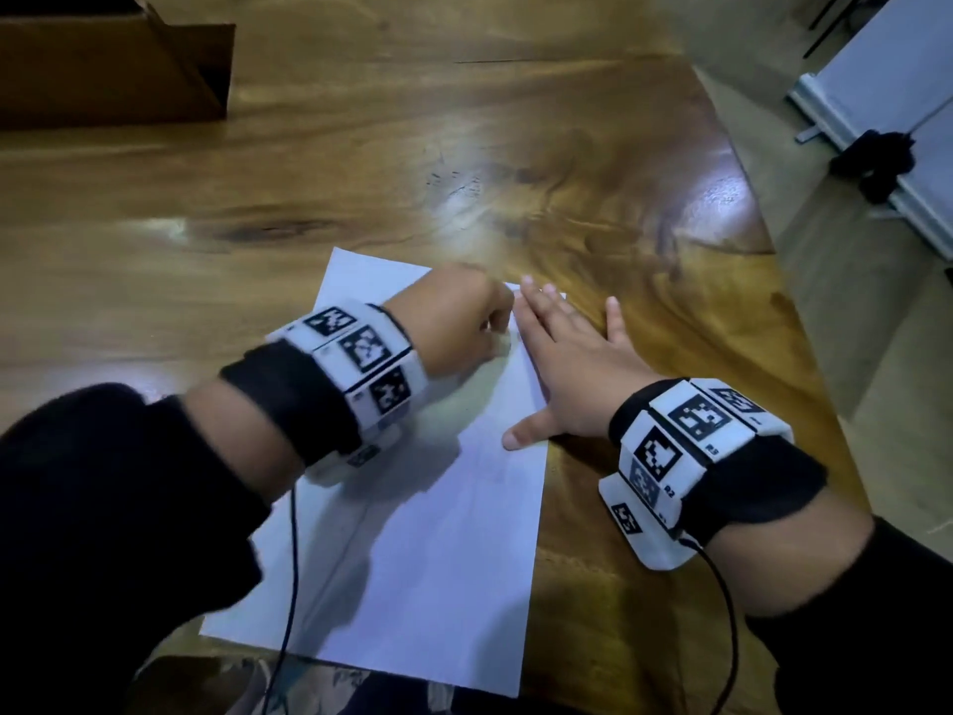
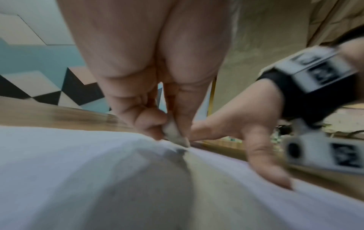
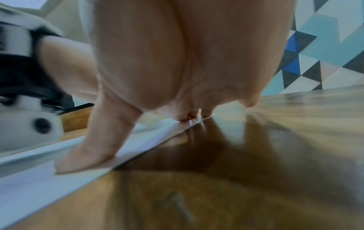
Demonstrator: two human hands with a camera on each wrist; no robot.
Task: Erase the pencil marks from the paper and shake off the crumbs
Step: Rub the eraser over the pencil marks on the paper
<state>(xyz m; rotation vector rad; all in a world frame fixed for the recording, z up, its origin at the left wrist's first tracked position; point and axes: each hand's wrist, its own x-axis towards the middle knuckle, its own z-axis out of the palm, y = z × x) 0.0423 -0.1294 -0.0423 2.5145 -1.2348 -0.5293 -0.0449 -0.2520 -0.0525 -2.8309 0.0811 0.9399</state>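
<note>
A white sheet of paper [image 1: 443, 549] lies on the wooden table [image 1: 361, 188] in front of me. My left hand [image 1: 464, 322] is curled over its far right part and pinches a small white eraser [image 2: 173, 132], whose tip touches the paper [image 2: 78, 171]. My right hand [image 1: 567, 353] lies flat with spread fingers across the sheet's right edge, thumb [image 3: 86, 152] pressing the paper [image 3: 39, 179] down. No pencil marks show clearly; the wrist views are blurred.
A brown cardboard box [image 1: 113, 69] stands at the table's far left. The table's right edge [image 1: 804, 322] drops to a pale floor, where a white board [image 1: 897, 121] with a black object lies. Cables hang from both wrist bands.
</note>
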